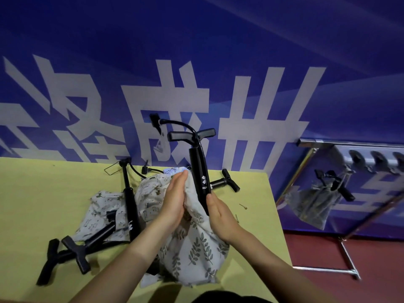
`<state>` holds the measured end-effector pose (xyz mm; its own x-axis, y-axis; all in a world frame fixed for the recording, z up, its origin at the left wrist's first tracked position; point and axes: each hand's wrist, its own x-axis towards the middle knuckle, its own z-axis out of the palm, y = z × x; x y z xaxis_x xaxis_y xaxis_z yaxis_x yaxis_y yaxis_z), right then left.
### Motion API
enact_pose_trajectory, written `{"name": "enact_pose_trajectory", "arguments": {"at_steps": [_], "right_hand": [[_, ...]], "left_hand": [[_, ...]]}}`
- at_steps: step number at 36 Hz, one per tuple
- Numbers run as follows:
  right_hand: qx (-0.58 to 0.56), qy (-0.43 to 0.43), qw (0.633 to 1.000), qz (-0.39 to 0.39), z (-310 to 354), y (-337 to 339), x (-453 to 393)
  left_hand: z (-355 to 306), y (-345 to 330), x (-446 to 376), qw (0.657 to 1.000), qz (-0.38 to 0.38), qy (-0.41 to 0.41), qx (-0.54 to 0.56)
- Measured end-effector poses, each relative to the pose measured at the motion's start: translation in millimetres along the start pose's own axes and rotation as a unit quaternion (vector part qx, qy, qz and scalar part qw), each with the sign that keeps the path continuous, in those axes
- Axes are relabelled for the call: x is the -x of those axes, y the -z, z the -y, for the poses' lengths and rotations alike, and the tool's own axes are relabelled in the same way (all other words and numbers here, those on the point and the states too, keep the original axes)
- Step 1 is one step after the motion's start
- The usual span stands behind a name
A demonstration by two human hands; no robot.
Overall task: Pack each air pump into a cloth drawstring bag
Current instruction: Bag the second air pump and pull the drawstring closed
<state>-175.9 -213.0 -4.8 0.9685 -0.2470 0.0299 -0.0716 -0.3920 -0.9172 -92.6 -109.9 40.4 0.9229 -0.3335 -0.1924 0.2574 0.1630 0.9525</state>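
Note:
A black air pump point(200, 178) stands upright with its T-handle on top, and its hose curls up to the left. Its lower end sits inside the mouth of a white cloth bag with a green leaf print point(196, 243), which rests on the table's front edge. My left hand point(172, 200) presses flat against the bag's cloth on the pump's left, fingers straight. My right hand point(218, 213) lies flat against the bag and the pump's lower barrel on the right. The bag hides the pump's bottom end.
On the yellow-green table point(43, 193), several more black pumps point(131, 204) lie on and beside animal-print cloth bags point(102, 213). One pump point(225, 182) lies behind my hands. Small metal needles point(243, 206) lie to the right. A mirror on a metal stand point(328, 193) leans past the table's right edge.

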Motion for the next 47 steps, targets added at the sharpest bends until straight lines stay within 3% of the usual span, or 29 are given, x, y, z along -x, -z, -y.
{"name": "enact_pose_trajectory", "arguments": {"at_steps": [8, 16, 19, 23, 25, 27, 31, 36, 43, 47], "right_hand": [[0.01, -0.003, 0.999, 0.039, 0, -4, 3], [0.076, -0.018, 0.995, 0.054, 5, 2, -1], [0.092, 0.02, 0.996, -0.001, -2, 7, -3], [0.037, 0.05, 0.985, -0.16, -16, 15, -3], [0.001, 0.033, 0.979, -0.201, -16, 22, -5], [-0.034, -0.049, 0.985, -0.161, -14, 29, -10], [-0.106, -0.21, 0.972, 0.023, -16, 34, -16], [-0.108, -0.219, 0.969, 0.02, -16, 33, -20], [0.018, -0.195, 0.98, 0.036, -15, 27, -28], [0.167, -0.165, 0.972, 0.008, -25, 26, -31]], "left_hand": [[-3, 2, 1, 0.996, 0.051, -0.025, -0.068], [-3, 8, -1, 0.997, 0.025, -0.022, -0.067], [-6, 13, -5, 0.998, 0.009, -0.025, -0.056], [-11, 19, -10, 0.999, -0.003, -0.026, -0.031], [-14, 22, -12, 0.999, 0.001, -0.025, -0.034], [-17, 24, -12, 0.999, 0.008, -0.025, -0.037], [-20, 26, -13, 0.998, 0.031, -0.032, -0.052], [-23, 30, -14, 0.995, 0.066, -0.044, -0.062], [-23, 31, -22, 0.987, 0.121, -0.054, -0.087], [-22, 34, -25, 0.984, 0.135, -0.052, -0.106]]}}
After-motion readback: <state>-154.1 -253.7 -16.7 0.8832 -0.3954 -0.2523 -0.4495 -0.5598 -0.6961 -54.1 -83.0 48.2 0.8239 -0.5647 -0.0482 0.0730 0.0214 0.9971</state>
